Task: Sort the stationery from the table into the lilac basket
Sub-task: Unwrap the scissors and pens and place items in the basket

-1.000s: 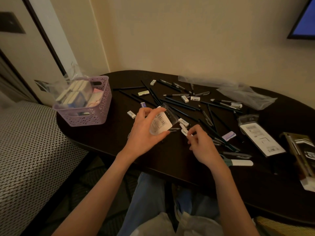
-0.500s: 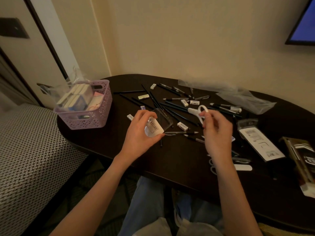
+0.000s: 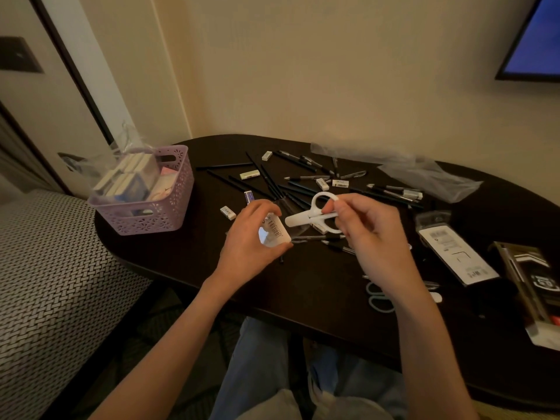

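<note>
L hand (image 3: 247, 247) fingers curled round clear barcoded sleeve (image 3: 274, 233); R hand (image 3: 371, 234) pinches white scissors (image 3: 315, 214) above bench (image 3: 303, 292), tip near sleeve. Lilac basket (image 3: 145, 218) at bench's left end, pens (image 3: 306, 177) behind.

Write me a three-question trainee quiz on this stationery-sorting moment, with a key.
1. True or false: the right hand holds white scissors.
2. What does the left hand hold? A) an eraser B) a clear barcoded packet C) a pen
3. On which side of the table, as the person sees it, does the lilac basket stand?

Key: 1 true; 2 B; 3 left.
</note>
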A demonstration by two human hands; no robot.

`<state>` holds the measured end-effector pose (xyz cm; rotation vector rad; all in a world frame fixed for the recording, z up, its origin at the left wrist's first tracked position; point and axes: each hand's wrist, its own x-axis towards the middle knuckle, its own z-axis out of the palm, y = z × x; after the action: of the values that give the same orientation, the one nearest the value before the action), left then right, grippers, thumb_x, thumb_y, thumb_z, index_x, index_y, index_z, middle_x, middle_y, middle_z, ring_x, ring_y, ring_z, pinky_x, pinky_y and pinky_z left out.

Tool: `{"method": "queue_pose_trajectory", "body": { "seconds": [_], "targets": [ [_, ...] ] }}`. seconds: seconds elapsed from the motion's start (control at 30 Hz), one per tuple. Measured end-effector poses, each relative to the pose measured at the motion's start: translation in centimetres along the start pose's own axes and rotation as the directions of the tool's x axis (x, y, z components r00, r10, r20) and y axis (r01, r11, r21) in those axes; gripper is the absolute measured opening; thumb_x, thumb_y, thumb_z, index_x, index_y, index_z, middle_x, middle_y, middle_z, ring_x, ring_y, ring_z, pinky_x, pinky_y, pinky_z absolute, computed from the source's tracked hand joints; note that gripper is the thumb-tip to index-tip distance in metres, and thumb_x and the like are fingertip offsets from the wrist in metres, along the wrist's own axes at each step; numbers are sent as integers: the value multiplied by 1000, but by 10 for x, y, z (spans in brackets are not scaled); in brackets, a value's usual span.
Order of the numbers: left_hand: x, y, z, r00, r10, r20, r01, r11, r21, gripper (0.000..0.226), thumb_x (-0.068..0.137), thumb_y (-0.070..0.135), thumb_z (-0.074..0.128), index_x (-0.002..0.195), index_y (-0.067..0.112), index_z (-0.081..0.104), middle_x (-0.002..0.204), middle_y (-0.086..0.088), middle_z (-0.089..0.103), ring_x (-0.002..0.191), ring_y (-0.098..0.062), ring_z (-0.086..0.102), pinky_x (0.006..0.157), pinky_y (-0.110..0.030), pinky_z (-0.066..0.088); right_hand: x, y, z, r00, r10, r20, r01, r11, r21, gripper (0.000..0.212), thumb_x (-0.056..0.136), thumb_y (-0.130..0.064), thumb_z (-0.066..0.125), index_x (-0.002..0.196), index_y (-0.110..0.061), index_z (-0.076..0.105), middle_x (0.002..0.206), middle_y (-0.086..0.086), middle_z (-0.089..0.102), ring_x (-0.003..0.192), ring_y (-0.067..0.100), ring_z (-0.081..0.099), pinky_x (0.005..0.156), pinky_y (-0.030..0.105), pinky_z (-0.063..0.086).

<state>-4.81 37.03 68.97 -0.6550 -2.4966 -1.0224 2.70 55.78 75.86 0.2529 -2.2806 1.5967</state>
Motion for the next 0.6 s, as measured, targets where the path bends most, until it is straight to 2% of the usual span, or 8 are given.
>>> {"method": "queue_pose_trajectory", "body": {
  "seconds": [0.1,0.23,0.37,0.53,0.6],
  "targets": [
    [-2,2,-1,999,25,27,-24,999,-27,54,69,27,84,114,26,55,125,9,52,121,-10,46,95,-30,43,2,6,4,1000,20,17,-20,999,-37,23,100,-21,45,97,-18,68,62,-26,53,62,-3,51,56,11,36],
    [-4,5,-1,995,72,64,-67,995,-73,55,70,29,84,116,27,55,127,11,51,122,-9,46,98,-39,46,3,10,10,998,48,43,-47,999,-24,22,100,-19,45,96,-17,67,63,-16,49,60,-2,49,55,11,36],
    [-5,7,2,993,99,60,-92,991,-98,57,71,31,83,119,27,53,125,12,50,120,-7,47,98,-39,47,3,14,18,995,88,52,-84,995,-60,21,100,-23,45,100,-18,65,67,-8,51,59,-1,48,56,13,38],
    [-5,8,6,993,99,60,-92,989,-114,66,71,33,82,128,26,50,128,11,48,120,-6,46,99,-35,46,5,20,26,992,127,-10,-128,987,-95,11,97,-21,52,105,-21,59,77,-4,62,73,4,61,72,27,52],
    [-5,9,8,993,103,65,-95,989,-116,69,72,33,82,132,24,48,129,10,48,121,-5,45,100,-31,44,6,20,29,990,135,-33,-138,981,-133,9,95,-19,54,103,-23,56,79,-4,64,76,4,64,75,27,54]
  ]
}}
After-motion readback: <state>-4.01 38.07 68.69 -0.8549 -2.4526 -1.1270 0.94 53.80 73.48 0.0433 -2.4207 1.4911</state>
